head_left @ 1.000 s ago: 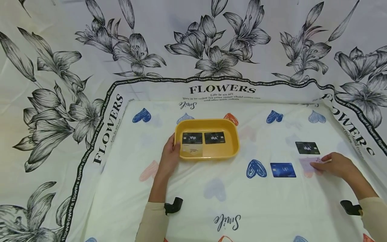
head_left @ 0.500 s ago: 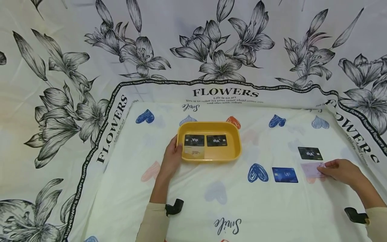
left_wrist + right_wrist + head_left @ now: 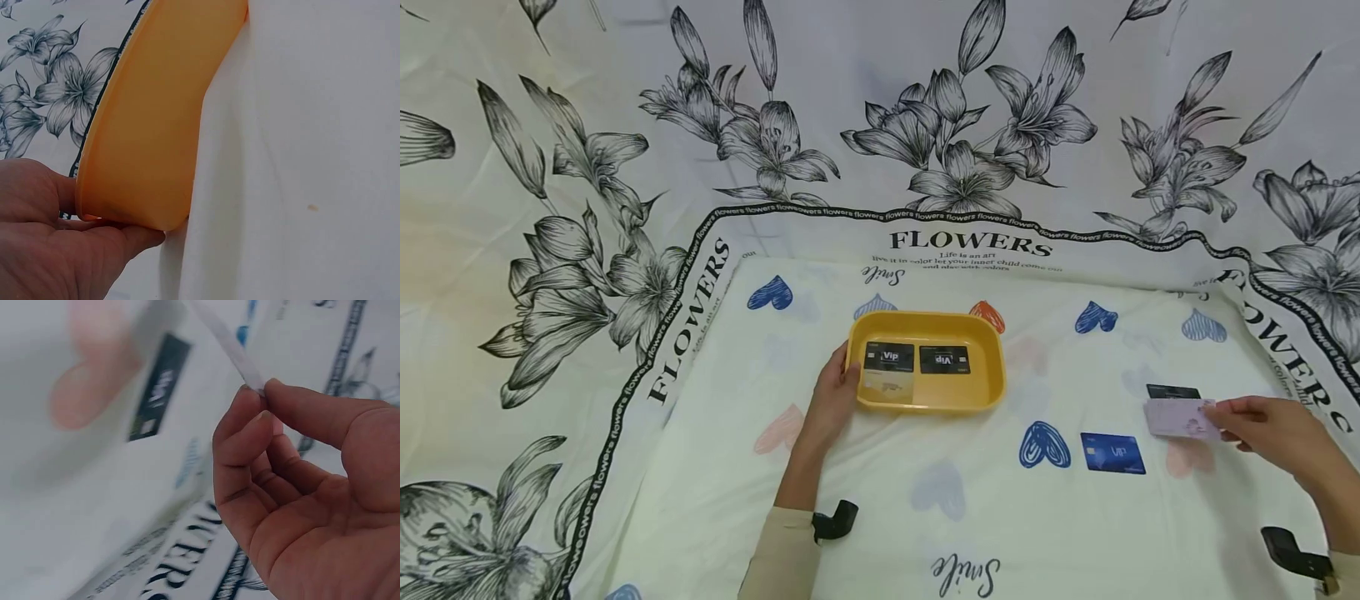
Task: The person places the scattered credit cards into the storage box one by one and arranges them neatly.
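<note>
My right hand (image 3: 1270, 429) pinches a pale lilac card (image 3: 1176, 418) by its right end, between thumb and fingertips. In the right wrist view that card is seen nearly edge-on, off the cloth. It partly covers a black Vip card (image 3: 1172, 391) lying behind it. A blue VIP card (image 3: 1113, 453) lies flat to the left. My left hand (image 3: 833, 396) grips the left end of a yellow tray (image 3: 958, 398), thumb at the rim and fingers against the outside wall. Inside the tray lie two black Vip cards (image 3: 889, 357) and a gold card (image 3: 889, 386).
Under everything spreads a white cloth (image 3: 850, 533) printed with hearts and lettering. A dark-edged border marked FLOWERS (image 3: 970, 242) runs along its far side and both flanks. Beyond rises a flower-printed sheet (image 3: 820, 50). Each wrist wears a black camera mount (image 3: 836, 521).
My right hand has lifted the lilac card off the cloth, and it now overlaps the black card. The left hand stays on the tray. The whole head view has shifted slightly.
</note>
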{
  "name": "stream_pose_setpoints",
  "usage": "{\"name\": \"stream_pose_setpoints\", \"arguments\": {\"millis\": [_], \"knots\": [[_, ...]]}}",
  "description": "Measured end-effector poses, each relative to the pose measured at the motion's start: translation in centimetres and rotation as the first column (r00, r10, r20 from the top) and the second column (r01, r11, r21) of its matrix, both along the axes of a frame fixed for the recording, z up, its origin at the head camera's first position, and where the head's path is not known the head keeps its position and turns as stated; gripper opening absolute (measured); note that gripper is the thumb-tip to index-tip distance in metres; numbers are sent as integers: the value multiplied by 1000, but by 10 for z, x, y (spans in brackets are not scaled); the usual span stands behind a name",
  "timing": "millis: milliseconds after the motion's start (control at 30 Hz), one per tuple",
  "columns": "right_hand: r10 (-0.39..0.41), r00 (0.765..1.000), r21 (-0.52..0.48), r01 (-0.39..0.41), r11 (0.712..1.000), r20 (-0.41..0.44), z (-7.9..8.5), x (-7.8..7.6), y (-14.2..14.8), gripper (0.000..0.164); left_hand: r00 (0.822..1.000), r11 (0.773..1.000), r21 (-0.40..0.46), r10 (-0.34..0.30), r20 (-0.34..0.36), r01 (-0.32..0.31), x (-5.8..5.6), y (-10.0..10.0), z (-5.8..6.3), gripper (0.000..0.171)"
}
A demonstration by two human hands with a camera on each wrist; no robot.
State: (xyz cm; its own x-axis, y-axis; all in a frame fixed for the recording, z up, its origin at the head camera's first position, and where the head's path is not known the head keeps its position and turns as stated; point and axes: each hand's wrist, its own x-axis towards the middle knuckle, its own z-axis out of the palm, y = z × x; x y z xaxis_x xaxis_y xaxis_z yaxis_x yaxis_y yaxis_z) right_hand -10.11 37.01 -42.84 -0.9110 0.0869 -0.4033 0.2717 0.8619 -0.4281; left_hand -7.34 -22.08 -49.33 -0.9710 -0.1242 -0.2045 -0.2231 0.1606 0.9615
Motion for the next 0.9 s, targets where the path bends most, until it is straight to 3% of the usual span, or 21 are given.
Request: {"name": "stream_pose_setpoints", "arguments": {"millis": [200, 400, 633, 900], "knots": [[46, 991, -89, -58, 994, -128, 29, 5, -56, 61, 1000, 1000, 2, -2, 11, 2, 3, 1, 0, 55], [105, 967, -195, -152, 969, -231, 43, -6, -122, 51, 1000, 1000, 16, 9, -2, -9, 4, 0, 2, 55], [128, 957, -310, -207, 928, -259, 43, -20, -182, 48, 1000, 1000, 0, 14, 26, -14, 4, -1, 1, 55], [136, 960, -373, -222, 901, -243, 39, -29, -217, 50, 1000, 1000, 10, 14, 4, -14, 4, -1, 2, 55]]}}
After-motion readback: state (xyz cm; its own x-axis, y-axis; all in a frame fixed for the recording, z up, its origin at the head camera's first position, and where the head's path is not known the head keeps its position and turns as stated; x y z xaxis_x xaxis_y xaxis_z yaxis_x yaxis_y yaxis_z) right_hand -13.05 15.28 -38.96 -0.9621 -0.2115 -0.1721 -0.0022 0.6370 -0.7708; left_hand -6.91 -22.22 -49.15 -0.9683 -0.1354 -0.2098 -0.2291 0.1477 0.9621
